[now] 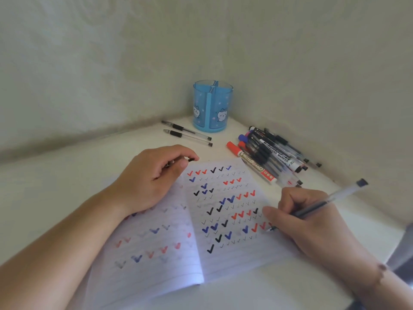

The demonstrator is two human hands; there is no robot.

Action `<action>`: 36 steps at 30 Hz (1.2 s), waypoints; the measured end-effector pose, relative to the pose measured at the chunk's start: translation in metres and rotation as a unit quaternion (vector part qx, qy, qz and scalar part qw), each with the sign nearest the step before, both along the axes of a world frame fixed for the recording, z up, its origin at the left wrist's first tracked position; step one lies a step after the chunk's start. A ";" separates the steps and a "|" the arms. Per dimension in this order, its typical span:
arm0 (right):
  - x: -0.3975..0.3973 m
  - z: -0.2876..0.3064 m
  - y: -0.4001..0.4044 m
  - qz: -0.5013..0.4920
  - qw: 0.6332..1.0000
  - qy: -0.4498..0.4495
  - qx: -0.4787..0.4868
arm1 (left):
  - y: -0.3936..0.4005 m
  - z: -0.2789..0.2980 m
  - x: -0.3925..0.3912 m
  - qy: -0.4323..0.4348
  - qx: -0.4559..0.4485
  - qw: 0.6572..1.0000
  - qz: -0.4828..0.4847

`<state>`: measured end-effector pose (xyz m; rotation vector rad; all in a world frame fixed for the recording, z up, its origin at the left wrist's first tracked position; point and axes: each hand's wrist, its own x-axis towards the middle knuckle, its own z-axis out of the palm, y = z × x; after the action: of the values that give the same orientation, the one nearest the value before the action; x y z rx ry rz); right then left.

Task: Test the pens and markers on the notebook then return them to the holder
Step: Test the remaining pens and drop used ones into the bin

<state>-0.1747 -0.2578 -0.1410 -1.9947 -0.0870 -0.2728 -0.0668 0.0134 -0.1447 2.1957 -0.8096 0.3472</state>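
Notebook (223, 220) full of ticks; right hand (312, 220) fingers pinch pen (324, 203), tip on page. Left hand (154, 180) curls round cap (191, 159). Holder (212, 106), 12 o'clock, empty; pile (272, 153) at 2 o'clock, none returned.

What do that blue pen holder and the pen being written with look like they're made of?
The pen holder looks like glossy translucent blue plastic: its inner dividers show through the wall. The pen in the right hand seems to be clear plastic, since the dark ink tube shows inside its barrel, with a dark end plug. Neither can be confirmed by look alone.
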 end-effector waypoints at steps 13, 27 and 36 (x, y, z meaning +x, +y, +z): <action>0.003 -0.001 0.001 0.019 0.999 0.009 -0.038 | 0.000 0.001 0.000 -0.005 0.011 1.000 0.000; 0.002 0.015 0.005 0.012 0.987 -0.006 0.159 | -0.005 0.007 -0.007 0.030 -0.044 0.998 -0.017; 0.014 0.031 0.016 0.075 0.969 -0.048 0.229 | -0.003 0.007 -0.004 -0.003 -0.043 0.999 -0.030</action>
<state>-0.1605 -0.2420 -0.1097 -1.5065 -0.2164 -0.2642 -0.0711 0.0107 -0.1377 2.0868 -0.8471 0.3525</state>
